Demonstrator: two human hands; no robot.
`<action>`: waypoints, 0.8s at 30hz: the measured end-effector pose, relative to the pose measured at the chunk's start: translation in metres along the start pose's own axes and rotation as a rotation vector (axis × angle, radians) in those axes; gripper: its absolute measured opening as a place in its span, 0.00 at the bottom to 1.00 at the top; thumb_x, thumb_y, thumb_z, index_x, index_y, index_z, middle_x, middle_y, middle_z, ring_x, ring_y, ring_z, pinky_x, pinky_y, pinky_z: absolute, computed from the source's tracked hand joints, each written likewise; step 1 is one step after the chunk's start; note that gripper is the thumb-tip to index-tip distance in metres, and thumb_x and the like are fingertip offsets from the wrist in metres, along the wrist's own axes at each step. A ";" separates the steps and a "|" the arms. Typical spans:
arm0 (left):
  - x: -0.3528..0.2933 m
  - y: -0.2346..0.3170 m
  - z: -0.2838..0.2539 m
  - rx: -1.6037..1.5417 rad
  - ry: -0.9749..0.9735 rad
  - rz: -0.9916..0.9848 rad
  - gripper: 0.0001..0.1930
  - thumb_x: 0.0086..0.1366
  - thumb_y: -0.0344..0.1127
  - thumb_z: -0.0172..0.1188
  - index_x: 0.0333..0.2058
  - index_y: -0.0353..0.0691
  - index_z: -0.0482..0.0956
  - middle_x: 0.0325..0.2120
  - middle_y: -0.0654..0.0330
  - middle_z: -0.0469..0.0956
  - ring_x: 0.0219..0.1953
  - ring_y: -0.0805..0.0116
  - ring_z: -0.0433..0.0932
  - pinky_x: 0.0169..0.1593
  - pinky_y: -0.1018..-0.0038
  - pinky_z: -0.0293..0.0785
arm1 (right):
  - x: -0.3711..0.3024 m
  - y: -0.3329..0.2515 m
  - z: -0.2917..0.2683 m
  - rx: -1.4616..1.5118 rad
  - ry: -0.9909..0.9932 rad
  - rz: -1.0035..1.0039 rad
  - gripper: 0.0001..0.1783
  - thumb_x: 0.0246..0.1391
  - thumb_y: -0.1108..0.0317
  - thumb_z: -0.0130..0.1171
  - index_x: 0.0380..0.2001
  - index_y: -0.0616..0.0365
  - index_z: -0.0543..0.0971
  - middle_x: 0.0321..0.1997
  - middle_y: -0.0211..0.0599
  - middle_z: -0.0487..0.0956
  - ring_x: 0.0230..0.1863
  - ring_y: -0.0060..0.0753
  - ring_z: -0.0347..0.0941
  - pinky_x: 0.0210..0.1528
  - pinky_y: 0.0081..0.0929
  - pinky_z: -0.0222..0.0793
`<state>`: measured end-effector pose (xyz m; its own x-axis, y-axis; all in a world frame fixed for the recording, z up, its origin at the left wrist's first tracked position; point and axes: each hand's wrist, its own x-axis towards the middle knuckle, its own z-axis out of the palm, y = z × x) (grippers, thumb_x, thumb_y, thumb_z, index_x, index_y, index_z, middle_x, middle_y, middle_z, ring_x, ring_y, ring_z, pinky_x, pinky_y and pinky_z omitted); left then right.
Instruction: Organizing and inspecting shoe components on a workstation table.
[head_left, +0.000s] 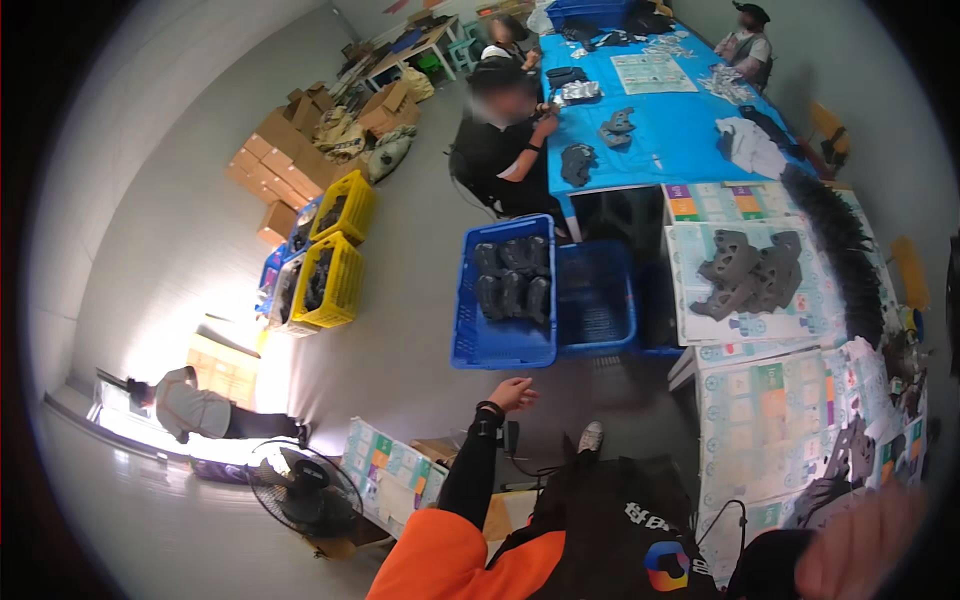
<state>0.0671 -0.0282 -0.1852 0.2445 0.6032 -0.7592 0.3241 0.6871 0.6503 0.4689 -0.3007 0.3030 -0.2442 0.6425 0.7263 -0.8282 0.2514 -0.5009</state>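
My left hand (513,393) hangs in the air just short of a blue crate (459,330), its fingers loosely stretched and nothing in them. Inside that crate lie several black, rounded parts (512,280) in rows. My right hand (862,545) is at the lower right, smeared by motion, so its fingers cannot be made out. Grey moulded pieces (845,462) lie on the table close to it. Farther along, a stack of grey curved pieces (750,275) rests on a printed sheet (700,328).
A second blue crate (598,345) stands beside the first. Along the right runs a paper-covered table (745,425), with a blue-covered table (640,160) beyond where people sit. Yellow crates (340,285), cardboard boxes (280,160), a fan (305,490) and a standing person (200,405) are at left.
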 end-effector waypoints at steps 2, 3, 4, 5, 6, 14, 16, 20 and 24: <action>-0.018 -0.014 -0.019 -0.034 0.023 0.022 0.24 0.75 0.51 0.57 0.61 0.41 0.71 0.42 0.57 0.86 0.34 0.73 0.83 0.36 0.76 0.76 | -0.016 0.019 -0.028 -0.123 0.475 0.405 0.07 0.61 0.68 0.63 0.38 0.60 0.83 0.35 0.35 0.82 0.32 0.27 0.78 0.32 0.25 0.71; -0.024 -0.016 -0.024 -0.050 0.035 0.045 0.24 0.75 0.50 0.57 0.61 0.41 0.72 0.42 0.57 0.86 0.34 0.73 0.83 0.37 0.77 0.76 | -0.020 0.026 -0.040 -0.201 0.720 0.603 0.08 0.60 0.66 0.67 0.37 0.59 0.83 0.34 0.34 0.83 0.33 0.24 0.78 0.33 0.22 0.72; -0.030 -0.018 -0.026 -0.064 0.023 0.047 0.24 0.75 0.50 0.57 0.61 0.41 0.72 0.42 0.57 0.86 0.34 0.73 0.83 0.37 0.77 0.76 | 0.005 0.049 -0.047 -0.410 0.278 0.664 0.15 0.69 0.61 0.58 0.39 0.65 0.81 0.34 0.34 0.81 0.32 0.26 0.76 0.34 0.22 0.72; -0.034 -0.014 -0.022 -0.068 0.028 0.080 0.23 0.76 0.50 0.57 0.59 0.40 0.72 0.41 0.57 0.86 0.31 0.74 0.82 0.33 0.78 0.75 | 0.018 0.074 -0.052 -0.345 -0.063 0.783 0.10 0.65 0.68 0.63 0.43 0.64 0.80 0.36 0.31 0.82 0.34 0.18 0.75 0.36 0.21 0.69; -0.037 -0.011 -0.017 -0.077 0.045 0.116 0.23 0.76 0.50 0.56 0.58 0.39 0.73 0.41 0.56 0.86 0.28 0.74 0.82 0.29 0.80 0.74 | 0.028 0.088 -0.044 -0.122 -0.119 0.877 0.14 0.67 0.65 0.62 0.50 0.61 0.78 0.32 0.28 0.78 0.32 0.16 0.72 0.34 0.20 0.66; -0.107 0.006 0.001 -0.028 0.291 0.346 0.22 0.76 0.52 0.55 0.48 0.36 0.80 0.34 0.57 0.87 0.29 0.74 0.83 0.31 0.77 0.75 | 0.084 0.113 -0.001 -0.682 -0.311 0.551 0.43 0.64 0.39 0.59 0.62 0.73 0.73 0.15 0.30 0.73 0.15 0.31 0.73 0.21 0.26 0.66; -0.142 0.041 0.024 0.052 0.659 0.384 0.25 0.79 0.52 0.47 0.35 0.37 0.83 0.24 0.55 0.83 0.27 0.65 0.83 0.32 0.67 0.75 | 0.090 0.119 0.003 -0.842 -0.190 0.747 0.48 0.63 0.40 0.62 0.66 0.75 0.65 0.16 0.32 0.74 0.15 0.34 0.73 0.20 0.27 0.66; -0.268 0.129 0.081 0.218 0.653 0.897 0.27 0.81 0.42 0.36 0.28 0.37 0.78 0.21 0.51 0.77 0.25 0.48 0.77 0.33 0.62 0.72 | 0.068 0.198 -0.030 -1.380 -0.155 0.809 0.60 0.62 0.35 0.59 0.71 0.81 0.49 0.20 0.39 0.79 0.14 0.41 0.75 0.17 0.33 0.68; -0.279 0.112 0.073 -0.048 0.609 1.140 0.31 0.82 0.49 0.34 0.28 0.37 0.79 0.18 0.55 0.75 0.21 0.55 0.76 0.29 0.65 0.70 | 0.091 0.246 -0.020 -1.407 -0.269 1.083 0.57 0.62 0.31 0.54 0.70 0.79 0.57 0.53 0.58 0.82 0.37 0.50 0.86 0.37 0.46 0.80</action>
<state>0.1022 -0.1494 0.0975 -0.0977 0.9327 0.3473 0.1732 -0.3277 0.9288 0.2530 -0.1663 0.2362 -0.5165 0.8357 -0.1867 0.7118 0.2979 -0.6360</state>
